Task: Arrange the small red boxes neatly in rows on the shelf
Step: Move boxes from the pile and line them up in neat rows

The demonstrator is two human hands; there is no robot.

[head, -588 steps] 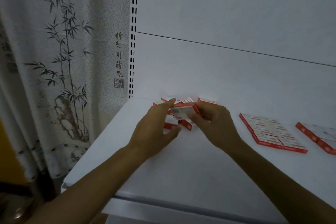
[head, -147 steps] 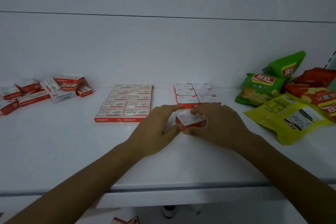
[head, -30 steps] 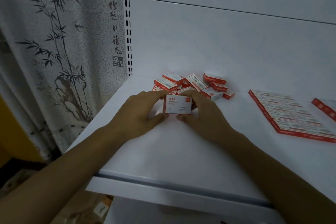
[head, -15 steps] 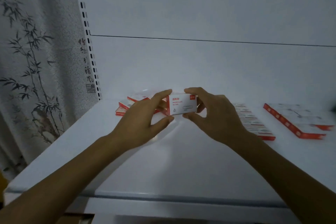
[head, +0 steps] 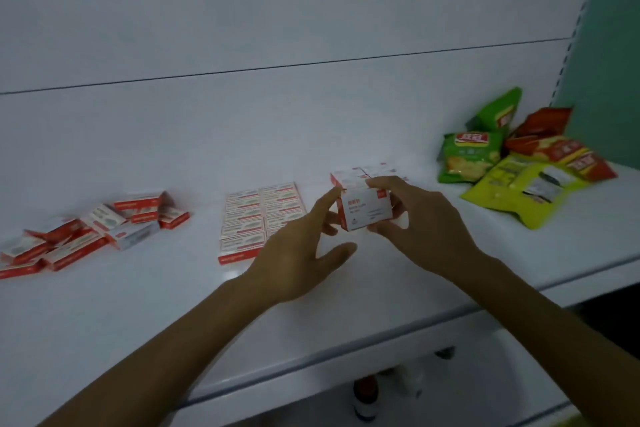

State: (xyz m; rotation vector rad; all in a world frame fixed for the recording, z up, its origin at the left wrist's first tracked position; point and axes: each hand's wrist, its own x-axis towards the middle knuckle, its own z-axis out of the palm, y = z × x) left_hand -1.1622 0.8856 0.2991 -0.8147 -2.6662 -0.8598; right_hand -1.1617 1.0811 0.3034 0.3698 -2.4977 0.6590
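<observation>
A small stack of red and white boxes (head: 366, 211) is held above the white shelf (head: 138, 305), its white face toward me. My right hand (head: 420, 225) grips the stack from the right, fingers above and thumb below. My left hand (head: 304, 253) touches its left edge with the forefinger, thumb spread wide. Just behind the stack lies a partly hidden block of boxes (head: 367, 172). A neat flat block of boxes in two columns (head: 259, 218) lies to the left. A loose heap of red boxes (head: 90, 232) sits at the far left.
Green, yellow and red snack bags (head: 512, 163) are heaped at the shelf's right end against a teal wall. The shelf's front lip (head: 346, 354) runs across below my forearms. Small bottles (head: 365, 399) stand on the level underneath.
My view has swung right from the loose heap toward the arranged blocks. Both hands have carried the held stack rightward, and it now hovers in front of the right-hand block.
</observation>
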